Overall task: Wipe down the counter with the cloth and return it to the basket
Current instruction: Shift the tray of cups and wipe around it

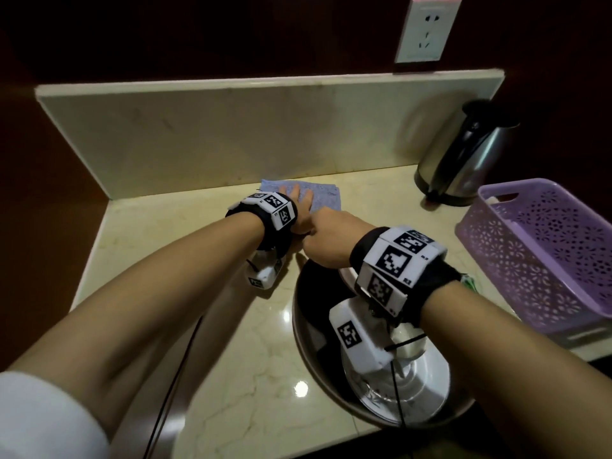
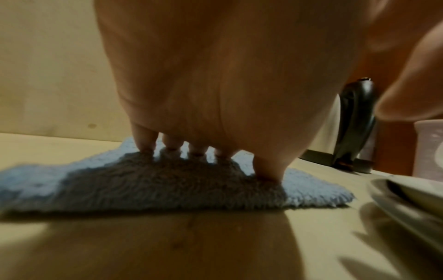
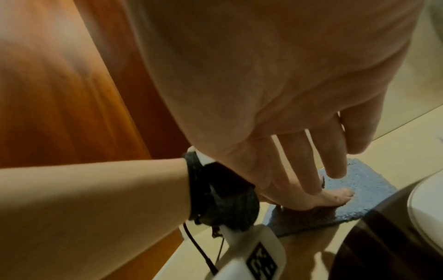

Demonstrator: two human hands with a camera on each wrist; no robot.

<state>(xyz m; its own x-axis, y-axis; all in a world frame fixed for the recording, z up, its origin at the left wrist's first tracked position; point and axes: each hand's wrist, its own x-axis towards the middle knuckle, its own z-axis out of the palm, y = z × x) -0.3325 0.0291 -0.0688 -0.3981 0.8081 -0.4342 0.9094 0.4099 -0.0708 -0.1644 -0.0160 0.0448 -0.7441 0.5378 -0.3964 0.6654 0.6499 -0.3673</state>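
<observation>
A steel kettle (image 1: pixel 463 154) with a black lid and handle stands upright at about 2 o'clock, just beside the backsplash (image 1: pixel 231 134). At 12 o'clock a white wall socket (image 1: pixel 427 29) sits on dark wood panelling (image 1: pixel 49 144) above the backsplash. A round metal tray (image 1: pixel 308 329) lies at 5 o'clock, holding something white and a shiny metal piece, partly hidden.

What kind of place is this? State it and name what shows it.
Probably a hotel room's tea corner or a small kitchenette. A steel electric kettle stands on a polished marble-look counter with a low backsplash, a wall socket sits above it, and dark wood panelling surrounds the nook.
</observation>
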